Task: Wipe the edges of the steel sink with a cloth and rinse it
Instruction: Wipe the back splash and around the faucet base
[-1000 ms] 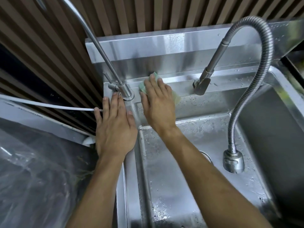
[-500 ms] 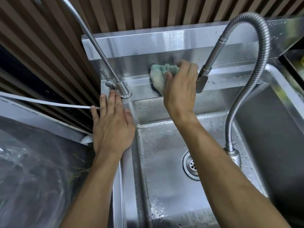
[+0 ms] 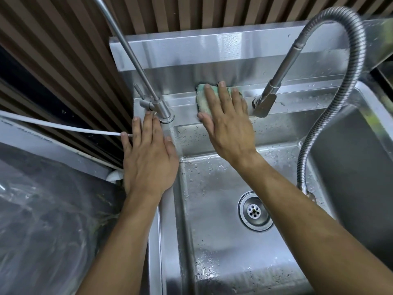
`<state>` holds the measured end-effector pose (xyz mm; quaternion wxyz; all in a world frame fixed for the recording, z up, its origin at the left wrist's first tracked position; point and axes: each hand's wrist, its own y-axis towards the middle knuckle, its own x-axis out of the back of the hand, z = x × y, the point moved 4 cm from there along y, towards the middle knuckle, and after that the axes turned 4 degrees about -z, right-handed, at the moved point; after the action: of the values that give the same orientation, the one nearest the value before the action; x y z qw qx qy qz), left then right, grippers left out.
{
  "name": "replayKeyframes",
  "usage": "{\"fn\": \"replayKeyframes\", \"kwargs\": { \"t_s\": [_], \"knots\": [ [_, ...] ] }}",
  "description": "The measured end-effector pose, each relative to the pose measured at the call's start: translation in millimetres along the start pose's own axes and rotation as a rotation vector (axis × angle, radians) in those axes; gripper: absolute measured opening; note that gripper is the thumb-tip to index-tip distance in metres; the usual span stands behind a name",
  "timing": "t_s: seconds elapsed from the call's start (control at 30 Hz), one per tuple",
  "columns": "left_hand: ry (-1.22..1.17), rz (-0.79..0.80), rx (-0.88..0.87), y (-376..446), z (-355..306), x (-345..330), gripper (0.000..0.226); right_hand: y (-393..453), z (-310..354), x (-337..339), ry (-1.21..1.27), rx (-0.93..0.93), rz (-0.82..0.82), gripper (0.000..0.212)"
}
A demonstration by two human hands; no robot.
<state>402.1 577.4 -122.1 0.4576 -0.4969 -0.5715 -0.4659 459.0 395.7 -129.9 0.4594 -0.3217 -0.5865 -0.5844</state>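
Observation:
The steel sink (image 3: 182, 103) fills the middle of the head view, wet with droplets, its drain (image 3: 254, 211) at the basin floor. A green cloth (image 3: 203, 100) lies on the sink's back ledge against the backsplash. My right hand (image 3: 227, 124) presses flat on the cloth, fingers spread over it. Resting flat on the sink's left rim is my left hand (image 3: 148, 154), holding nothing, its fingertips beside the base of a thin tap (image 3: 164, 112).
A second faucet (image 3: 264, 104) stands right of the cloth, with a flexible metal hose (image 3: 348, 99) arching over into the basin. A white tube (image 3: 63, 128) runs from the left. Clear plastic sheeting (image 3: 46, 220) covers the counter at the left. Slatted wall behind.
My right hand went from bunching the cloth near the right faucet to lying flat over it on the back ledge, slightly leftward. The left hand stayed on the left rim.

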Motion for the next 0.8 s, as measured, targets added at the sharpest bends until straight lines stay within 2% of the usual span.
{"fn": "replayKeyframes", "kwargs": {
  "t_s": [0.17, 0.23, 0.3, 0.37, 0.43, 0.47, 0.53, 0.6, 0.67, 0.73, 0.8],
  "knots": [
    [-0.012, -0.002, 0.003, -3.1, -1.9, 2.3, 0.071, -4.1, 3.9, -1.9, -0.097, -0.025, -0.048, 0.069],
    [-0.045, -0.053, 0.009, 2.1, -1.2, 7.0, 0.071, -1.7, 4.7, -1.8, -0.042, 0.013, -0.048, 0.066],
    [-0.076, -0.151, -0.013, 13.1, 1.6, 12.6, 0.068, 1.4, 3.5, 1.1, 0.103, -0.053, -0.068, 0.059],
    [-0.149, -0.215, -0.006, 21.3, 4.3, 14.2, 0.059, 1.0, -2.5, 11.8, 0.366, -0.247, -0.136, 0.057],
    [-0.156, -0.214, -0.013, 20.9, 2.8, 11.2, 0.049, 1.4, -0.8, 33.2, 0.682, -0.431, -0.314, 0.053],
    [-0.142, -0.215, -0.023, 19.1, 1.9, 9.0, 0.046, 5.8, 7.4, 46.6, 0.754, -0.429, -0.436, 0.049],
    [-0.138, -0.213, -0.037, 17.5, 2.4, 5.4, 0.047, 33.5, 33.9, 57.3, 0.681, -0.249, -0.568, 0.05],
    [-0.158, -0.227, -0.04, 19.9, 4.9, 5.4, 0.05, 71.6, 68.0, 45.8, 0.377, 0.041, -0.521, 0.052],
    [-0.181, -0.247, -0.035, 21.9, 7.3, 7.2, 0.053, 91.4, 85.9, 25.4, 0.163, 0.215, -0.457, 0.051],
    [-0.188, -0.249, -0.044, 20.4, 6.4, 7.8, 0.053, 92.4, 73.5, 16.8, 0.102, 0.274, -0.449, 0.051],
    [-0.183, -0.251, -0.056, 19.4, 5.8, 7.9, 0.052, 86.8, 42.6, 21.4, 0.105, 0.121, -0.502, 0.053]
  ]
}}
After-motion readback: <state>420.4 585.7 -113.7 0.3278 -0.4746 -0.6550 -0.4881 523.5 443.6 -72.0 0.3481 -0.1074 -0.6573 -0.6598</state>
